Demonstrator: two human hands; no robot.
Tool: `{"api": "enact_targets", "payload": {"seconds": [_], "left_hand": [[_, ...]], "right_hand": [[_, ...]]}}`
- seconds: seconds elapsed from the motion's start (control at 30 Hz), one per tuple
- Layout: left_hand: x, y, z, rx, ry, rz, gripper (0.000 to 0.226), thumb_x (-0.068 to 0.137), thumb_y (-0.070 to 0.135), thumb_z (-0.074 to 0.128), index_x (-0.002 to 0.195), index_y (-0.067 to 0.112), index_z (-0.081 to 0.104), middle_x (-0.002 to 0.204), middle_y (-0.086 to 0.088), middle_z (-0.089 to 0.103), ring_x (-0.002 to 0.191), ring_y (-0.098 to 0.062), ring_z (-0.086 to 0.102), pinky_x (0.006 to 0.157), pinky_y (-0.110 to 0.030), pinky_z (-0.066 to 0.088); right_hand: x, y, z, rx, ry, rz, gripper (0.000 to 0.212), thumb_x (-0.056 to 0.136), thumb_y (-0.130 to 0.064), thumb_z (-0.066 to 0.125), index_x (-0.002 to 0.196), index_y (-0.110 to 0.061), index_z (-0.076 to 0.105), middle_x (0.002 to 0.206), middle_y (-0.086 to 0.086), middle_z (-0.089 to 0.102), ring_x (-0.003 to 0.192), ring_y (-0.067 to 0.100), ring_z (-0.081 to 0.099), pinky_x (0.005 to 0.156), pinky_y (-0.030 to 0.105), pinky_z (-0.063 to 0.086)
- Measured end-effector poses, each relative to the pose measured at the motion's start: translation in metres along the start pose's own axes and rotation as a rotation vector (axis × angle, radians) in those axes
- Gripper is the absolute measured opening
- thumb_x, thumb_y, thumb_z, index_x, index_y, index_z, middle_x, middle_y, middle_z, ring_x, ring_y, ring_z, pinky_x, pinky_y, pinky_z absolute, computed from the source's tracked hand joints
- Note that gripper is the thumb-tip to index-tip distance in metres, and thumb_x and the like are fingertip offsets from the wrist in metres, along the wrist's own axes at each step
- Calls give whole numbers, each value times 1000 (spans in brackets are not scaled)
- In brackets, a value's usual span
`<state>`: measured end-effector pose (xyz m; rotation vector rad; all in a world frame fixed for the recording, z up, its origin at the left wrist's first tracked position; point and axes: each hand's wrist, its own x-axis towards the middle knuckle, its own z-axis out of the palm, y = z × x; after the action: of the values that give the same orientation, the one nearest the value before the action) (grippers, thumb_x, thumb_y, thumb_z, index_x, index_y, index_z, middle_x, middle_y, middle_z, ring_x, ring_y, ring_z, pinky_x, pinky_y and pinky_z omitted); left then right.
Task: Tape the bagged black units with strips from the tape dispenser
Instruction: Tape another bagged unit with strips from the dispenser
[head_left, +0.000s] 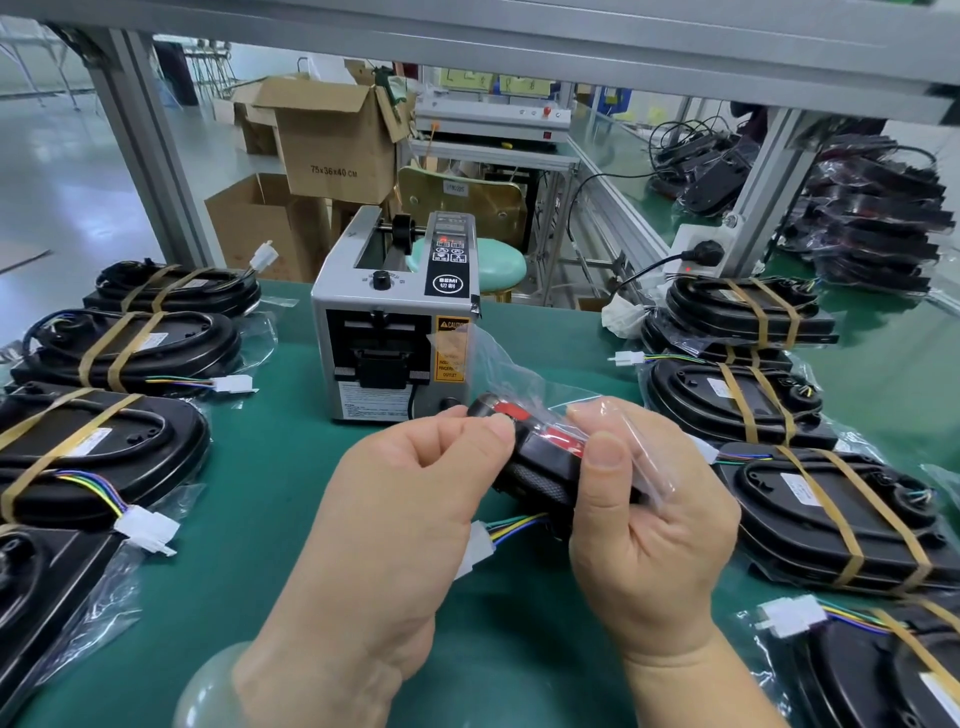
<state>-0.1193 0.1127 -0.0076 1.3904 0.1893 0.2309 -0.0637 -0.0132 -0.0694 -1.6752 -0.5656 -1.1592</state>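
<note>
I see a green desk (291, 519), black units (124, 447) banded in tan tape, and a grey tape dispenser (384, 332) with a yellow caution label.

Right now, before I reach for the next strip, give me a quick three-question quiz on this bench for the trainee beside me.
1. True or false: the left hand and the right hand both grip the bagged unit.
2. Where does the tape dispenser stand? A) on the green mat, beyond the hands; B) on a cardboard box; C) on the floor.
3. Fill in: each of the taped units at the left carries ___ brown bands.

Key: 1 true; 2 A; 3 two.
</note>
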Motion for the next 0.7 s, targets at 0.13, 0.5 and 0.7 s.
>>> {"api": "enact_targets", "payload": {"seconds": [0.13, 0.5, 0.7], "left_hand": [[0, -2, 1, 19, 17, -2, 22, 77, 34, 64, 58, 32, 73, 76, 27, 71, 75, 17, 53, 75, -22, 35], [1, -7, 3, 30, 109, 28, 15, 68, 38, 62, 56, 32, 70, 70, 19, 71, 80, 2, 57, 76, -26, 39], [6, -10, 2, 28, 148, 25, 13, 66, 38, 79, 59, 30, 71, 77, 17, 72, 81, -4, 59, 78, -29, 42]], "right_hand": [[0, -1, -1, 1, 2, -11, 42, 100, -30, 44, 88, 0, 70, 88, 1, 66, 81, 20, 64, 73, 34, 51], [1, -1, 0, 4, 2, -10, 39, 99, -30, 45, 90, -2, 70, 88, -1, 65, 82, 20, 64, 75, 32, 51], [-1, -1, 1, 19, -4, -10, 34, 99, -31, 46, 92, -9, 70, 90, -1, 67, 84, 20, 65, 75, 35, 51]]}}
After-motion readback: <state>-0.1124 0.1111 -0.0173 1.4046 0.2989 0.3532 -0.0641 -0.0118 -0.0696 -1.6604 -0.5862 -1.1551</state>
